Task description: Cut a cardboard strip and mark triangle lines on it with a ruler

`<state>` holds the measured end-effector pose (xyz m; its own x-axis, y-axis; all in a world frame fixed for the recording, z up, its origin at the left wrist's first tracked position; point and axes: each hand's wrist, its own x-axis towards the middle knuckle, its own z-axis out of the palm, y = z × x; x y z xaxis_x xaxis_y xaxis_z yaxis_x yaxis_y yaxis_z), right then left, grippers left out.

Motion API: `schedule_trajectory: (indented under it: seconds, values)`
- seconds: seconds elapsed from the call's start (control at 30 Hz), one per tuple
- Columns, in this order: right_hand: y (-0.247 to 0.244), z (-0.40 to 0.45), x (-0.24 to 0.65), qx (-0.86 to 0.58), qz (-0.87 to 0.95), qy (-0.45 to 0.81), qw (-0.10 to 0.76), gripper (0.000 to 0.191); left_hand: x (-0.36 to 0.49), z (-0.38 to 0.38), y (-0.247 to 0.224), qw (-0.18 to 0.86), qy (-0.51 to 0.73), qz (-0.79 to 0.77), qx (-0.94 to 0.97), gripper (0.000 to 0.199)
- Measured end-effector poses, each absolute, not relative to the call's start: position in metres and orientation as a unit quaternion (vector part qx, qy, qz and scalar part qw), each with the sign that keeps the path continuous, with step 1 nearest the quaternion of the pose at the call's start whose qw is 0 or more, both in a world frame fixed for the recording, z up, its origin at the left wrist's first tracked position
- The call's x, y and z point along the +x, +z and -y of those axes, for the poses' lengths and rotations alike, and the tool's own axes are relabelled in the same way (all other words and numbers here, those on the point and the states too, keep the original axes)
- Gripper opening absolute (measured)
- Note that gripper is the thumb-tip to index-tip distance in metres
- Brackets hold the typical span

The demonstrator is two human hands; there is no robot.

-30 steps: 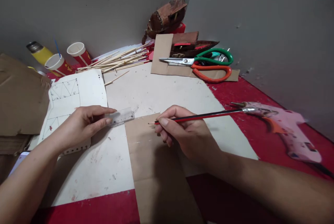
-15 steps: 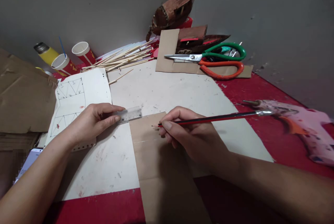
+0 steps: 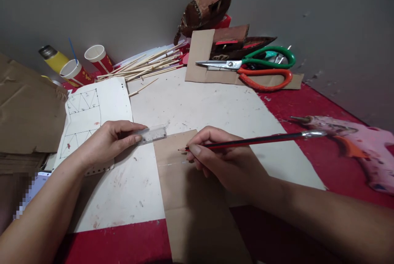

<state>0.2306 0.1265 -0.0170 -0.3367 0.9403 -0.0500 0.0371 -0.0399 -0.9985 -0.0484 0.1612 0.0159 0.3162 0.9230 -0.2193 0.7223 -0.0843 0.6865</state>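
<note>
A short clear plastic ruler [image 3: 155, 133] is pinched between the thumb and fingers of my left hand [image 3: 115, 143]. Its far end reaches the top left corner of a long brown cardboard strip [image 3: 174, 190]. My right hand [image 3: 218, 153] grips a black and red pencil [image 3: 243, 142], its sharpened tip pointing left just over the strip's upper part. Whether the tip touches the cardboard I cannot tell. Faint light marks cross the strip below the tip. Beneath my left forearm lies a sheet with truss-like drawings [image 3: 115, 95].
Scissors with green and orange handles [image 3: 267, 69] rest on an L-shaped cardboard piece [image 3: 197, 54]. A pink glue gun [image 3: 353, 141] lies at right. Wooden sticks [image 3: 150, 65], two paper cups [image 3: 99, 56], a yellow bottle [image 3: 55, 59] and brown model boats [image 3: 206, 5] stand toward the back wall.
Both hands keep nearly the same pose, still holding ruler and pencil. The pencil tip has shifted very slightly left and down. The camera view has moved a little.
</note>
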Motion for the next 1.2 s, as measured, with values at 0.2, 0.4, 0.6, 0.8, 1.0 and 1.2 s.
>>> schedule_trajectory:
  seconds: [0.2,0.4,0.6,0.8,1.0,1.2]
  values:
    - [-0.015,-0.126,0.230,-0.430,0.577,0.573,0.392,0.018,-0.047,-0.162,0.016,0.369,0.141,-0.569,0.721,0.038]
    - [-0.009,-0.129,0.229,-0.450,0.562,0.575,0.388,0.013,-0.047,-0.163,0.014,0.363,0.143,-0.569,0.723,0.038]
    - [-0.002,-0.139,0.215,-0.505,0.491,0.598,0.382,0.008,-0.046,-0.161,0.012,0.352,0.154,-0.564,0.731,0.037]
    - [-0.018,-0.146,0.207,-0.478,0.638,0.494,0.347,0.009,-0.045,-0.161,0.011,0.349,0.153,-0.570,0.728,0.036]
    - [-0.024,-0.146,0.207,-0.478,0.667,0.451,0.350,0.013,-0.043,-0.160,0.012,0.349,0.149,-0.567,0.731,0.035]
    - [-0.023,-0.147,0.207,-0.466,0.680,0.456,0.334,0.013,-0.042,-0.160,0.013,0.349,0.147,-0.571,0.728,0.032]
